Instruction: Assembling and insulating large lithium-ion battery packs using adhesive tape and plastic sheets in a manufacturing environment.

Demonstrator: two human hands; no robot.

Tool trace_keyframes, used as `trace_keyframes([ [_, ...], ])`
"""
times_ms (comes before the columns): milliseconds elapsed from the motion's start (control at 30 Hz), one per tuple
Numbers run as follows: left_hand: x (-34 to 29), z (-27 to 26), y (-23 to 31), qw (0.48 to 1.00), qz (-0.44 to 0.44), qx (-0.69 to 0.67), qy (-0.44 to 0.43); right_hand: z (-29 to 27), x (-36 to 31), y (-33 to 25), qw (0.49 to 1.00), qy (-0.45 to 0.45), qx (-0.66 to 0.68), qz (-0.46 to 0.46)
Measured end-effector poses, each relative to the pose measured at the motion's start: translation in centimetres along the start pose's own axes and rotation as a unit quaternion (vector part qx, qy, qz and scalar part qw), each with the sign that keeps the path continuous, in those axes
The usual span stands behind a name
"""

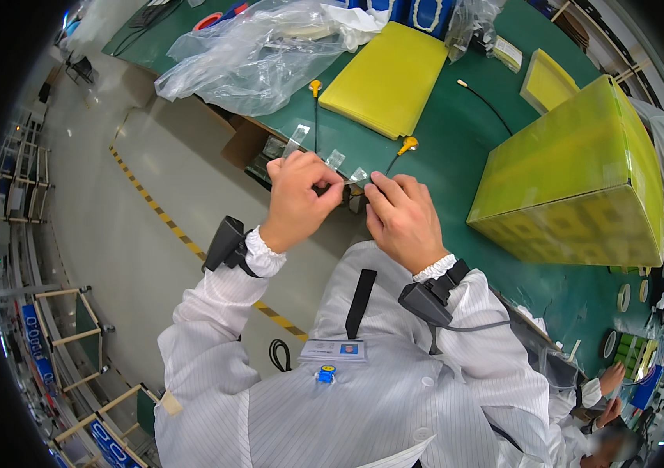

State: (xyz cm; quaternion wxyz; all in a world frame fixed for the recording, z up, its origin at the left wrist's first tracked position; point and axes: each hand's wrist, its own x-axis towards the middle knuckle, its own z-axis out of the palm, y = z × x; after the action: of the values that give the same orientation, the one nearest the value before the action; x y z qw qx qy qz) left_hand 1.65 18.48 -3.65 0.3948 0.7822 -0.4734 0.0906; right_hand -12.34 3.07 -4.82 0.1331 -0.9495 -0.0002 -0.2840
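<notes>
I have the left hand (299, 195) pinching a small, glossy, clear plastic strip (357, 176) near the green tabletop's (450, 160) edge; the right hand (408, 218) curls its fingertips beside it, though whether they grip I cannot tell. Beyond lie a flat yellow stack (386, 78) and crumpled transparent sheeting (242, 66), while a boxy yellow carton (566, 171) blocks some tabletop.

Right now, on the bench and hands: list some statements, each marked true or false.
1. A small clear strip shows between the left hand and the right hand. True.
2. The right wrist is bare. False: a black device is strapped there.
3. A clear plastic bag lies left of the flat yellow stack. True.
4. A big blue carton stands right of the hands. False: a yellow box does.
5. The bench top is green. True.
</notes>
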Motion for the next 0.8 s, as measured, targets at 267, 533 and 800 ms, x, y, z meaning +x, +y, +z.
trace_keyframes([
  [267,0.7,0.7,0.0,0.947,-0.247,-0.203,-0.006,0.0,-0.4,-0.1,0.999,-0.012,-0.043,-0.014],
  [533,2.2,-1.5,-1.8,0.937,-0.253,-0.22,0.098,0.3,-0.8,0.0,0.999,0.003,-0.045,-0.022],
  [800,1.9,-8.5,5.0,0.986,0.142,-0.039,0.073,0.1,-1.1,-1.3,0.99,0.054,0.117,0.058],
])
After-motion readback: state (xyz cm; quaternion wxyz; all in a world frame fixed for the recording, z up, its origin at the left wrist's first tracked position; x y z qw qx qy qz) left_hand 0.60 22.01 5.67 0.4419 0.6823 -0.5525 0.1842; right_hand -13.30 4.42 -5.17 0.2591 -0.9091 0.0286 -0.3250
